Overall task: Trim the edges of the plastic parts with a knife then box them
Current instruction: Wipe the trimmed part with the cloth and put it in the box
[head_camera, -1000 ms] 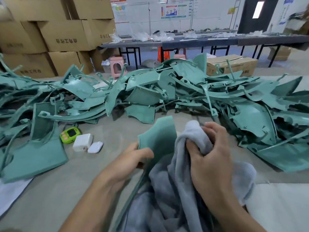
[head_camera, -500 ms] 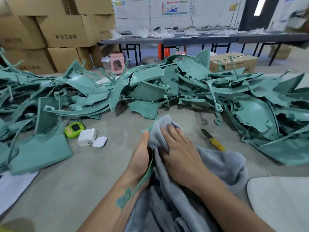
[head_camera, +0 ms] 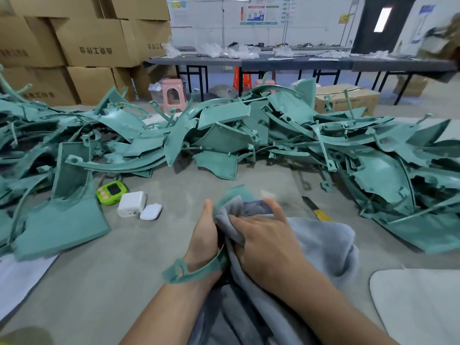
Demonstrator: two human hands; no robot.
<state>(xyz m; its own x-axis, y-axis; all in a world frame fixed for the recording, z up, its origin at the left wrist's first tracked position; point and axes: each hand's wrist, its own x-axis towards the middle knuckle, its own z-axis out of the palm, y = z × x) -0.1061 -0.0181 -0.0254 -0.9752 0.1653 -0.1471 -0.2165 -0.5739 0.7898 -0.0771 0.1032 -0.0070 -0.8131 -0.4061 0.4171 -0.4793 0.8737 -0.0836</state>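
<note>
My left hand [head_camera: 204, 232] holds a teal plastic part [head_camera: 199, 268] by its edge; the part is mostly wrapped in a grey cloth [head_camera: 323, 242], and a curved strip with a loop crosses my left wrist. My right hand [head_camera: 263, 235] grips the cloth against the part, fingers curled into the fabric. A yellow-handled knife [head_camera: 317, 210] lies on the table just right of my right hand, partly under the cloth. A large heap of teal plastic parts [head_camera: 224, 138] spreads across the far side of the table.
A green timer [head_camera: 112, 191], a white charger [head_camera: 132, 203] and a white earbud case [head_camera: 151, 211] lie left of my hands. A white pad [head_camera: 418, 302] sits at the lower right. Cardboard boxes [head_camera: 94, 46] stack at the back left, one box [head_camera: 348, 98] behind the heap.
The part was held up with the cloth bunched in my right hand; it has come down to the table, and my right hand has slid along it with the cloth. The knife has come into view.
</note>
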